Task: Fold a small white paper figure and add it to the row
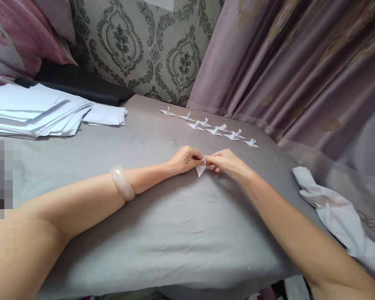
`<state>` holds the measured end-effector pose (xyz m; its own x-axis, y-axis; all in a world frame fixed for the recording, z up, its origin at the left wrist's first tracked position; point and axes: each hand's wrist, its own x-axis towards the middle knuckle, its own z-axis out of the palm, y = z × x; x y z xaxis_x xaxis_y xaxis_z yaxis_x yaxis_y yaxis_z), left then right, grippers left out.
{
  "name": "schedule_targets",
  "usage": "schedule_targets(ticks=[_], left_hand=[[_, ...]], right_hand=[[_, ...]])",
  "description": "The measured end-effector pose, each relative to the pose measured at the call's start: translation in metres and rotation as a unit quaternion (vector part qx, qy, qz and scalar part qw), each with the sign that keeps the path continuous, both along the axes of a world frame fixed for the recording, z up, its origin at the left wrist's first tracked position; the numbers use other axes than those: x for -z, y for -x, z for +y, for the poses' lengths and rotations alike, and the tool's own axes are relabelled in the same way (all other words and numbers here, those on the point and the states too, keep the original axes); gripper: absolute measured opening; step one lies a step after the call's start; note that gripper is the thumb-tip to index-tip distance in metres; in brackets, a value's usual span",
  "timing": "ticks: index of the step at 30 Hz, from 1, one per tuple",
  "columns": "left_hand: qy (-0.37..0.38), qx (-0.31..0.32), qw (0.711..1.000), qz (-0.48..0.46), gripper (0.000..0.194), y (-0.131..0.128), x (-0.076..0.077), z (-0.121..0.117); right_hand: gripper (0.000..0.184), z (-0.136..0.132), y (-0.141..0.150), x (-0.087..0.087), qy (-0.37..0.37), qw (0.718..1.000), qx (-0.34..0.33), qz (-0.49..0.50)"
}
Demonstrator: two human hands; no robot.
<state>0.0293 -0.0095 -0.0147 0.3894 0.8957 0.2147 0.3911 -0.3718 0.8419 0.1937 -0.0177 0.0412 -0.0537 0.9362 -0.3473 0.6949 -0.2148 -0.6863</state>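
Between my two hands, just above the grey cloth, is a small folded white paper piece (200, 170) with a pointed triangular flap hanging down. My left hand (186, 160), with a pale bangle (123, 183) on its forearm, pinches the paper from the left. From the right, the fingers of my right hand (225, 161) are closed on the same paper near its top. The fingertips hide part of the folds. Beyond my hands stand several small folded paper figures (213, 131) in loose rows, each with a flat pointed base and a short upright part.
Stacks of white paper sheets (34, 112) lie at the left, a smaller stack (104, 114) beside them. Grey cloth (162, 233) covers the surface. A mauve curtain (268, 71) hangs at the back right, and a bunched white cloth (334, 208) lies along the right edge.
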Motion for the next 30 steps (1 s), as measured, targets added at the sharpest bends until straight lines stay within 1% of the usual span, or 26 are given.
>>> schedule_targets(ticks=[3,8,11,15,21,26,30], left_hand=[[0.002,0.009,1.0,-0.001,0.018,0.0,0.0,0.0],[0.001,0.009,1.0,-0.008,0.017,0.0,0.002,0.001],[0.004,0.006,1.0,-0.007,0.017,0.0,0.002,0.001],[0.005,0.008,1.0,-0.008,0.019,0.0,0.002,0.001],[0.013,0.015,1.0,-0.015,0.024,0.001,0.002,0.001],[0.034,0.009,0.999,-0.025,0.025,0.002,0.003,0.0],[0.054,0.012,0.998,-0.029,0.028,0.001,0.001,-0.001]], right_hand=[[0.017,0.001,0.001,-0.002,0.007,1.0,0.006,0.0],[0.009,0.001,0.001,-0.002,0.019,0.999,0.038,0.016],[0.012,0.001,-0.002,-0.001,0.042,0.996,0.054,0.06],[0.018,0.0,-0.004,0.0,0.076,0.985,0.078,0.135],[0.017,-0.002,-0.007,0.006,0.099,0.966,0.099,0.219],[0.015,-0.002,-0.011,0.012,0.102,0.956,0.086,0.259],[0.015,-0.003,-0.014,0.015,0.095,0.957,0.066,0.266]])
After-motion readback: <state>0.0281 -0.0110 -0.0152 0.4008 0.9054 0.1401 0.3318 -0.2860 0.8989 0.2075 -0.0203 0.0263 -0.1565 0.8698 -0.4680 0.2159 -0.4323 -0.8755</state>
